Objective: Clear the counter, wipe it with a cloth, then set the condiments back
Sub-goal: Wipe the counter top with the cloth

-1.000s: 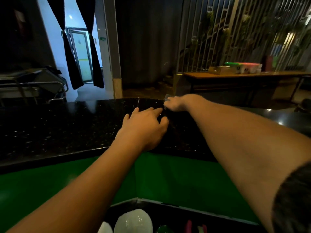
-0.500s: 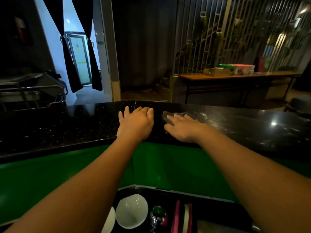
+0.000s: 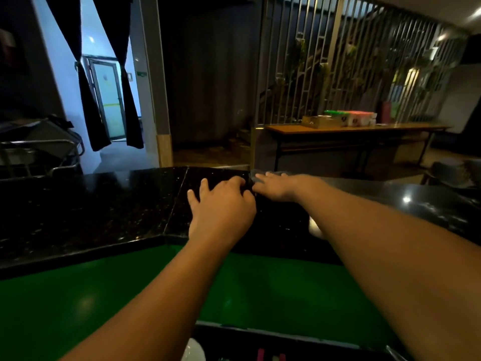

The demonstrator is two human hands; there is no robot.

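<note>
At the far edge of the black speckled counter (image 3: 91, 209), the right hand (image 3: 276, 187) lies palm down with its fingers stretched out nearly straight on a small grey cloth (image 3: 253, 174). Only a thin rim of the cloth shows past the fingertips and beside the forefinger. The rest is hidden under the hand, so it cannot be told whether the thumb tucks round any of it. The arm reaches well forward across the stone. The left hand (image 3: 221, 207) rests nearer the front edge, just beside the right one and a little to its left, palm down on bare stone. Its fingers are spread apart and slightly bent, and it holds nothing. A seam in the counter runs just to the left of this hand. A green panel (image 3: 104, 295) drops away below the counter's front edge. At the bottom of the view sits a dark tray (image 3: 299, 342), with part of a white bowl (image 3: 192, 353) at its left end. Beyond the counter stands a long wooden table (image 3: 351, 129), and a metal cart (image 3: 39, 152) stands at the left.
</note>
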